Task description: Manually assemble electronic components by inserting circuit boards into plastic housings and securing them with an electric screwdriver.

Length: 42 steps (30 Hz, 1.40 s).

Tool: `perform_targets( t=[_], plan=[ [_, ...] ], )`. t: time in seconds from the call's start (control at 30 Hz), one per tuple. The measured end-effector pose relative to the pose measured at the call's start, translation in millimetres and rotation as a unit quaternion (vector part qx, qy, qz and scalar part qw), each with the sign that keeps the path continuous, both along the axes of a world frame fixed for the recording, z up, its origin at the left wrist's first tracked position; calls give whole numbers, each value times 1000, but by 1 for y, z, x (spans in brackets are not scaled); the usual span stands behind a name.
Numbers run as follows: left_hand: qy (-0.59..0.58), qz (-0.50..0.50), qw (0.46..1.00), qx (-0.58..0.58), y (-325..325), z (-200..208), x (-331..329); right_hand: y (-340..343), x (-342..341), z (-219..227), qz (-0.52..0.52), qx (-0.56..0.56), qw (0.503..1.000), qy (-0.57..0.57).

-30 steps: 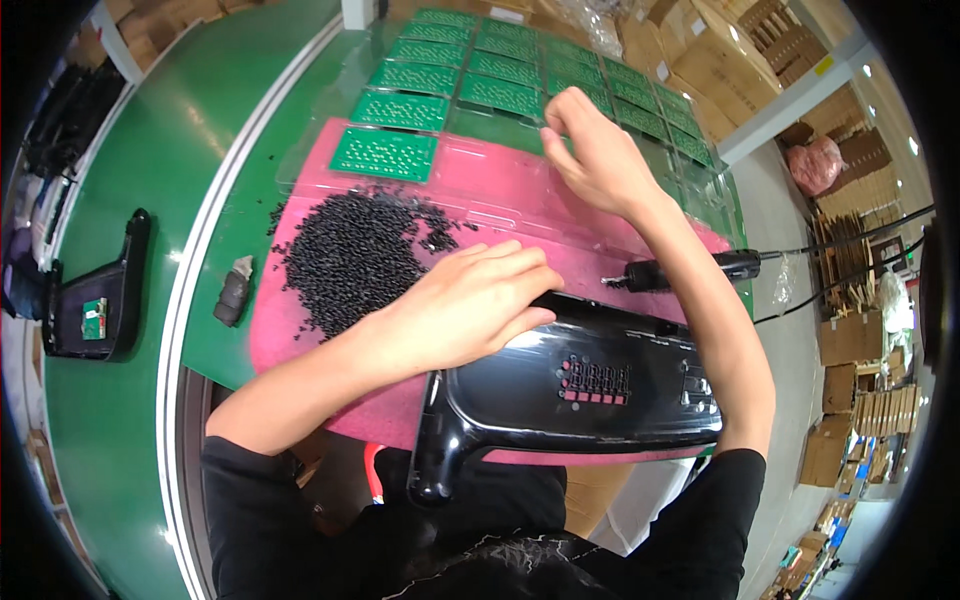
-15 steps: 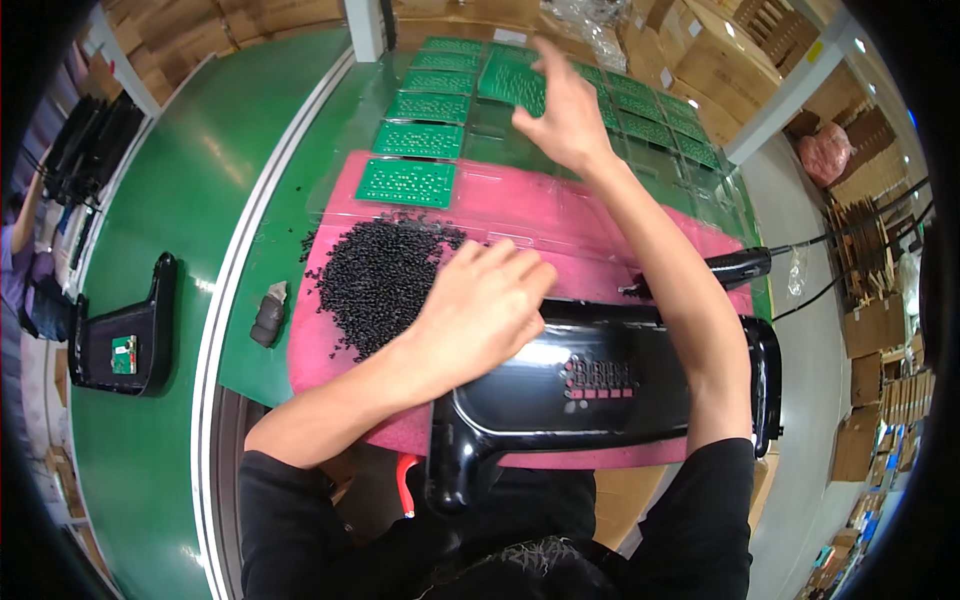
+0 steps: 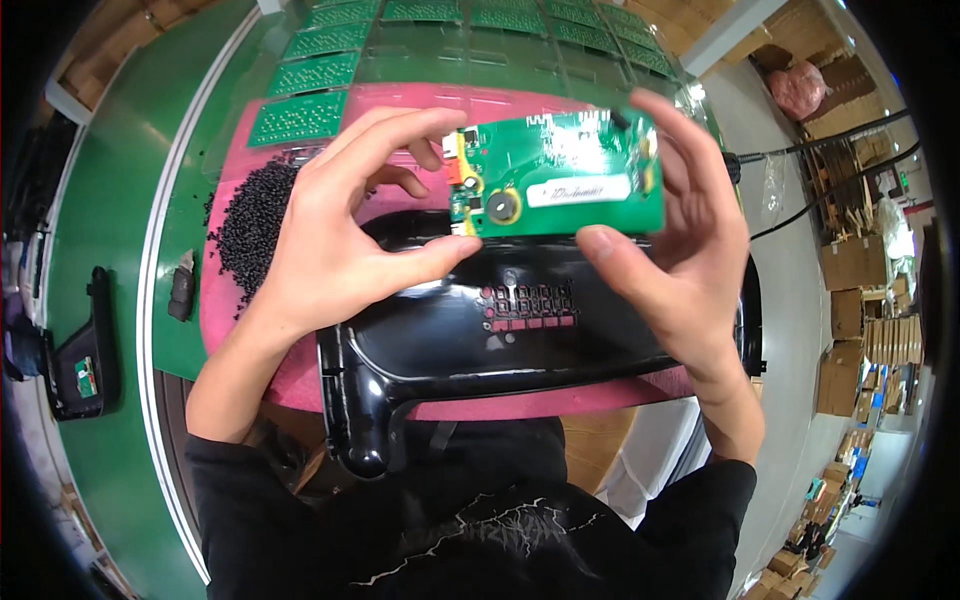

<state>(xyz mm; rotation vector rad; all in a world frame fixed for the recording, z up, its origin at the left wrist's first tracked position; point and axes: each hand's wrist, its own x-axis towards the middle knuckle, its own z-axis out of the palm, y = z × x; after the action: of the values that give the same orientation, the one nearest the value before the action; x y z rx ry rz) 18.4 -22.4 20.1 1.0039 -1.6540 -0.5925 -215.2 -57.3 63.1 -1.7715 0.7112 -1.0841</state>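
A green circuit board with a white label strip, a round black part and connectors along its left edge is held up between my two hands. My left hand has its fingertips and thumb at the board's left edge. My right hand grips the opposite end, its thumb at the lower edge and its fingers partly hidden behind. Below the board lies a large black plastic housing with a grid of small rectangular openings. Left of it, partly behind my left hand, is a heap of small black screws.
Under the housing is a pink mat on the green bench. More green boards stand in rows in a clear tray at the back. To the left, beyond a white rail, another black housing holds a small board. Black cables run off right.
My right hand has come back from the board tray with a circuit board. My left hand has risen from beside the screws to the board's left edge. The view has shifted.
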Motion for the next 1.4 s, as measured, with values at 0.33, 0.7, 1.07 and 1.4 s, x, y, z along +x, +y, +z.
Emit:
perform_targets(
  t=[0.33, 0.7, 1.07, 1.4],
  plan=[
    [-175, -256, 951, -14, 17, -6, -15, 58, -78, -22, 11, 202, 959, 197],
    [-254, -187, 947, 57, 13, -8, -10, 30, -90, -50, 39, 46, 967, 249],
    [-331, -92, 934, 96, 16, -11, -17, 11, -74, -71, 0, -69, 963, 262],
    [-353, -76, 926, 109, 17, -12, -20, 11, -71, -70, -7, -97, 956, 277]
  ],
)
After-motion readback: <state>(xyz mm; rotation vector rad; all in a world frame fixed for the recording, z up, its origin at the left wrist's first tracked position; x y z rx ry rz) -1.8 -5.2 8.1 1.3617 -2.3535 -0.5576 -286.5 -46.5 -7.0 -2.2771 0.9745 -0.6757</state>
